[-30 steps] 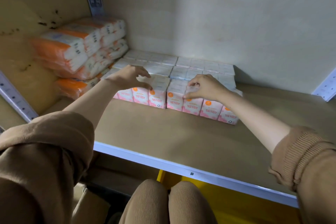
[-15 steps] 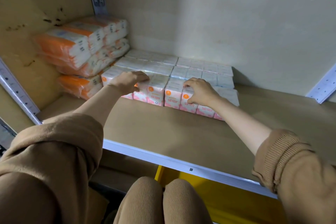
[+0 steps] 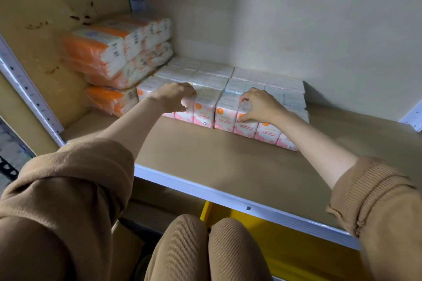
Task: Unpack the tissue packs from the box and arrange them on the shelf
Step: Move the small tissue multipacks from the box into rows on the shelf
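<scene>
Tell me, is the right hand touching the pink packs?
Touching. The head view shows the right hand with fingers and thumb pressed on the front-row pink packs.

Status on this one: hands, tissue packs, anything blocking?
Left hand and right hand both on front row of pink tissue packs. Packs on shelf. Nothing blocking.

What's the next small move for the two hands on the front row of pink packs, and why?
Probably push the right end of the front row back. It runs slanted: its rightmost pack sits nearer the shelf edge than the packs by the left hand. The right hand already rests on that row, so a short push should square it.
</scene>
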Demonstrator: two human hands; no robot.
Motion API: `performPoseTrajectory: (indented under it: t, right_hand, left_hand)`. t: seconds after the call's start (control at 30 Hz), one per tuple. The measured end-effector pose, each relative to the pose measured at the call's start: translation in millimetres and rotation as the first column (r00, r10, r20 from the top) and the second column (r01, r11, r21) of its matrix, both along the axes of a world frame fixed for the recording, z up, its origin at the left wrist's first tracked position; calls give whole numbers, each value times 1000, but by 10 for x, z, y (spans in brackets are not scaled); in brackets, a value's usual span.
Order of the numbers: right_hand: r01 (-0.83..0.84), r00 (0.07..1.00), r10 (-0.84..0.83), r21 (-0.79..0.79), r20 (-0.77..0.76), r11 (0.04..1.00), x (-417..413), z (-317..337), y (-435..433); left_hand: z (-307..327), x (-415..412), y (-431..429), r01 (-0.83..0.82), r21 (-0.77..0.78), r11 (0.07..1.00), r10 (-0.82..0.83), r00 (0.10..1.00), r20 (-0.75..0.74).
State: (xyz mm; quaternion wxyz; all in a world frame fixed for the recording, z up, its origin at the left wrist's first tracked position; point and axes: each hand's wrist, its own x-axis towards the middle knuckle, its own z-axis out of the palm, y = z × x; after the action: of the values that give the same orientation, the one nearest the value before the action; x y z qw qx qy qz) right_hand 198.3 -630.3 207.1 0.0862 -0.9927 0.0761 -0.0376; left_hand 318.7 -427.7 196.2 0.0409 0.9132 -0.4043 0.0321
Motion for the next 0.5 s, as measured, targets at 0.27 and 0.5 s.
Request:
performPoseTrajectory:
  t: [0.27, 0.5]
  right_hand:
    - [-85, 994, 82, 41, 72, 996, -109, 52, 396]
    - [-237, 970, 232, 68, 77, 969, -198, -91, 1021]
  left_hand:
    - [81, -384, 163, -83, -60, 995, 81, 996, -37]
    - [-83, -892, 679, -213, -41, 976, 210, 975, -66]
